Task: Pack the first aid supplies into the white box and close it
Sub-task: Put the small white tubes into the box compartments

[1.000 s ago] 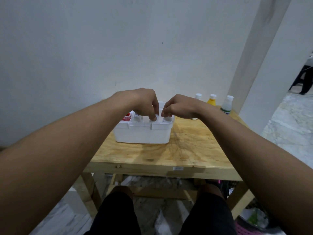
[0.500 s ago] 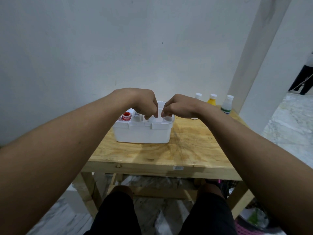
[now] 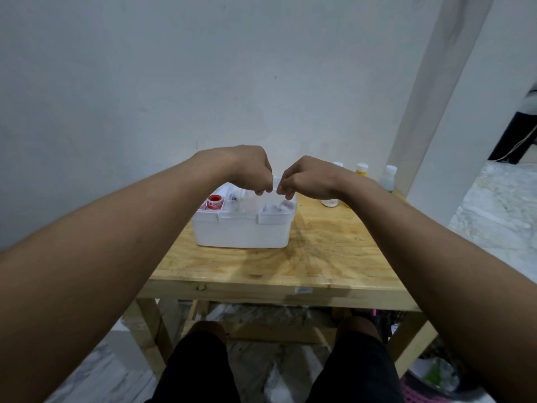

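While the left hand [image 3: 250,170] and right hand [image 3: 308,178] pinch a thin white piece [image 3: 275,185] between them, the open white plastic box [image 3: 241,231] sits just beneath; probably light and stiff, best gripped at its rim.
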{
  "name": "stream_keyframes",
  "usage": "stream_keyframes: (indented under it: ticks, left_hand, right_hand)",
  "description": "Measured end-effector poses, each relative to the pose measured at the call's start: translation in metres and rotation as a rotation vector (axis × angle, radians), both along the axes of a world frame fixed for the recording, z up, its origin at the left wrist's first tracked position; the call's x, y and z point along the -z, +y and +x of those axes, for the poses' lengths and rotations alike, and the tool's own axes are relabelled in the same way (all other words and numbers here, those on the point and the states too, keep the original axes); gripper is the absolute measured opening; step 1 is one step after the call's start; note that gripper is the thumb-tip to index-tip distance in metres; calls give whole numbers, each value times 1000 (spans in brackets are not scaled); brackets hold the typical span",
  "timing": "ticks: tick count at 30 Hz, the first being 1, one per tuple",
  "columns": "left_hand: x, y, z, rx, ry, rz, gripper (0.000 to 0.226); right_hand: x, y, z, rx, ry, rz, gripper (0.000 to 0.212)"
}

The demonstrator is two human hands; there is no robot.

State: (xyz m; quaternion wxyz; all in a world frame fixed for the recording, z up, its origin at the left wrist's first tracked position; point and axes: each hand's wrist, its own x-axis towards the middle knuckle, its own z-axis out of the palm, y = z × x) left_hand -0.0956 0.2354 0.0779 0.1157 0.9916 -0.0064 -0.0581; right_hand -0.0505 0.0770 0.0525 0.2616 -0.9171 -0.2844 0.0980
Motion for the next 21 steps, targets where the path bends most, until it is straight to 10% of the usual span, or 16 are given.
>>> stream_keyframes:
  ticks: [21]
  left_hand:
    - [1, -59, 71, 106, -299, -126, 52]
  right_hand:
    - [-16, -72, 37, 302, -316, -67, 51]
